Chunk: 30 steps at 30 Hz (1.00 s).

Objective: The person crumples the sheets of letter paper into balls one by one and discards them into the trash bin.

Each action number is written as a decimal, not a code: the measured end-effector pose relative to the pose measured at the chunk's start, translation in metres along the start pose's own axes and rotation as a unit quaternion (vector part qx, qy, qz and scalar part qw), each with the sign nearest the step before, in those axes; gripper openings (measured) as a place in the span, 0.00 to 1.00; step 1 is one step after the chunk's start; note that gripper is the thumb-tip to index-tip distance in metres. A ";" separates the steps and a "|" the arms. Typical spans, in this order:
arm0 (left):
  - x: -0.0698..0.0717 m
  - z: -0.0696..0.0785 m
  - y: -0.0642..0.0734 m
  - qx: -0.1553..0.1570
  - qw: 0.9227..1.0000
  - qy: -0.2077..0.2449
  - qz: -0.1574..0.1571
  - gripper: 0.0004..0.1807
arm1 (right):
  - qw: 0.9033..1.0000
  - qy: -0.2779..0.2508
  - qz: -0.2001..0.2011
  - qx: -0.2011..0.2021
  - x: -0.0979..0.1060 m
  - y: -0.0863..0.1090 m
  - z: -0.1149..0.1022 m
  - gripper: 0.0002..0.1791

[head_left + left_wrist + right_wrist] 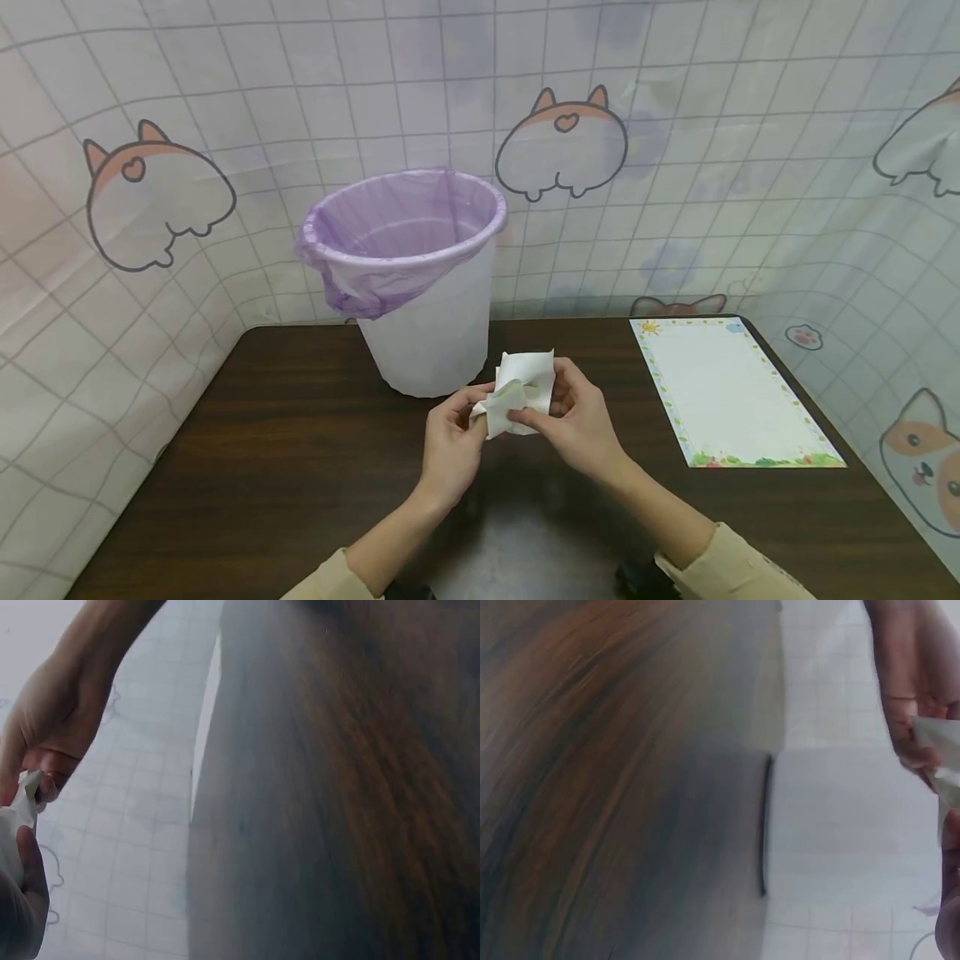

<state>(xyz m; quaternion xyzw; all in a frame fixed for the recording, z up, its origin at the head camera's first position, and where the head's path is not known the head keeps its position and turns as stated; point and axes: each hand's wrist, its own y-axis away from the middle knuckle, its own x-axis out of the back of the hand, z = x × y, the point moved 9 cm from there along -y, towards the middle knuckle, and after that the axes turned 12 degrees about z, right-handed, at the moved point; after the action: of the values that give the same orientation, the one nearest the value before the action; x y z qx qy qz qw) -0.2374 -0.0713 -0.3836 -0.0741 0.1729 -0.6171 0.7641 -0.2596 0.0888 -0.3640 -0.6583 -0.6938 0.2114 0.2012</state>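
A white tissue, partly folded and creased with a pale greenish patch, is held between both hands above the dark table. My left hand pinches its left side between thumb and fingers. On the other side my right hand grips it, the thumb lying across the front and the fingers behind. In the left wrist view the tissue shows only at the left edge. The right wrist view catches a corner of the tissue at its right edge.
A white bin with a purple bag over its rim stands on the table behind the hands. To the right lies a white sheet of paper with a decorated border. The dark wooden table meets a grid-patterned cloth with dog drawings.
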 end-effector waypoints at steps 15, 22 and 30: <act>-0.014 -0.006 0.005 -0.032 0.990 0.051 -0.131 0.19 | 0.999 0.005 0.035 0.025 0.012 -0.006 0.005 0.14; -0.007 -0.004 -0.002 -0.029 0.998 0.013 -0.061 0.08 | 0.987 0.058 0.039 0.144 0.005 0.001 -0.014 0.13; 0.007 0.007 -0.012 -0.090 0.994 -0.065 0.005 0.02 | 0.986 -0.007 -0.075 0.147 -0.004 0.007 -0.018 0.13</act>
<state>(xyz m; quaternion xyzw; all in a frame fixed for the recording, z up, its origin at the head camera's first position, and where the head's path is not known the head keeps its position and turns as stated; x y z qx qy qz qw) -0.2450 -0.0816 -0.3743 -0.1812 0.1780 -0.5893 0.7670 -0.2435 0.0860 -0.3527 -0.5661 -0.7039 0.3002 0.3066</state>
